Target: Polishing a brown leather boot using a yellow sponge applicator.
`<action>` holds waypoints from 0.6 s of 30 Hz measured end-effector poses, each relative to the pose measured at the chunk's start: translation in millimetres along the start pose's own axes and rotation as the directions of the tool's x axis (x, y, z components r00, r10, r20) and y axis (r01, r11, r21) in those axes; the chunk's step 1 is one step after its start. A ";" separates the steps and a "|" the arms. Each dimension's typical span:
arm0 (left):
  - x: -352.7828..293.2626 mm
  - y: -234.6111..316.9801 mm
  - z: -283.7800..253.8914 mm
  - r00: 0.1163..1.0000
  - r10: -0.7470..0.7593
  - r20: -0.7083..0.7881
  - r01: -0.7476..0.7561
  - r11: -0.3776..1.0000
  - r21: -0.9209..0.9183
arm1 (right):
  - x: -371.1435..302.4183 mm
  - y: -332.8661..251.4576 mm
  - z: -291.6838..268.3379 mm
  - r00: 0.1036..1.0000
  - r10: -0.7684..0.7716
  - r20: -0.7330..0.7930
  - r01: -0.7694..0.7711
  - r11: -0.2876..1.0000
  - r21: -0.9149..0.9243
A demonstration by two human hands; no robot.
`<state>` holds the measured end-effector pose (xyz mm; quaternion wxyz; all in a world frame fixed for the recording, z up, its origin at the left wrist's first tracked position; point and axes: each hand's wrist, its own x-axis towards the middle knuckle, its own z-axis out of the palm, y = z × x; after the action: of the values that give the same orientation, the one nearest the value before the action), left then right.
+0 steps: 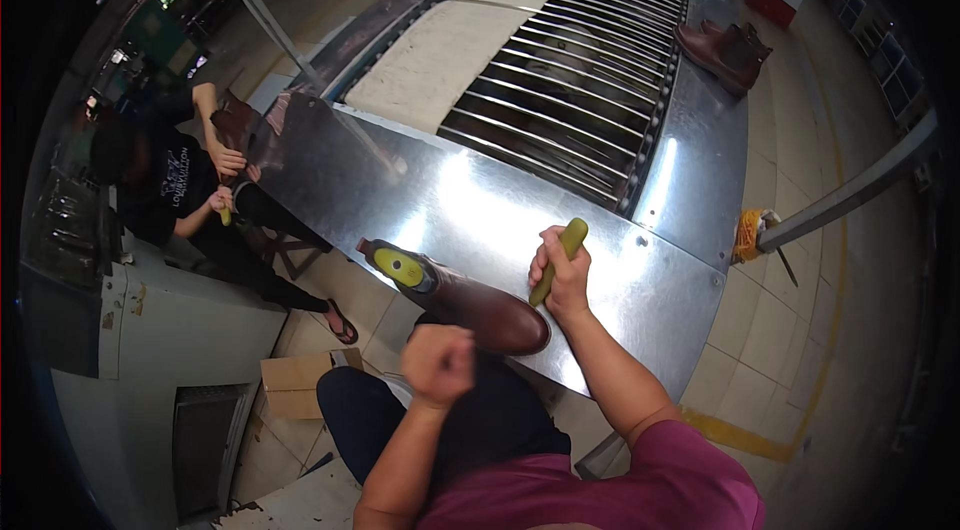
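Remote count. I log two bare hands on the wearer: left hand [438,366], right hand [566,280]. Smooth, elongated olive-green tool [573,236]: one in the right. Brown leather boots: four, being one near boot [485,310], two far-right boots [728,60], one co-worker's boot [236,125]. Black-clad co-worker [165,195]: one. Brown cardboard box [293,390]: one.

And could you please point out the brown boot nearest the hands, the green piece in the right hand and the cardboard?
Brown boot [478,308]: head view, its vamp.
Green piece [573,236]: head view, its upper end.
Cardboard [295,376]: head view, its flat face.
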<state>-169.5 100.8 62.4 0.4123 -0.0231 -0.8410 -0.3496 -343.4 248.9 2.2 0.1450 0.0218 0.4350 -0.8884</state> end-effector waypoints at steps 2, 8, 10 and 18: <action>-14.3 -39.7 -29.4 0.951 -0.234 -0.204 0.238 0.971 -0.009 | -0.9 -1.1 4.1 1.000 -0.001 0.029 0.001 1.000 -0.007; 47.9 -115.1 -54.6 0.786 -0.474 0.397 0.616 0.665 -0.424 | 7.4 -2.5 -1.5 0.996 0.023 0.082 -0.019 0.999 -0.046; 55.7 -116.0 -43.1 0.735 -0.475 0.483 0.664 0.649 -0.372 | 9.3 -6.3 -2.5 0.998 0.027 0.052 -0.025 0.999 -0.029; 74.4 -78.1 -83.3 0.707 -0.502 0.499 0.537 0.839 0.083 | 28.0 15.3 -3.9 0.995 0.065 0.079 -0.068 0.997 0.041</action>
<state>-187.7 -27.2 105.4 0.0629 0.1105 -0.8780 -0.4615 -366.3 236.4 -16.6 0.1908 0.0051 0.4083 -0.8926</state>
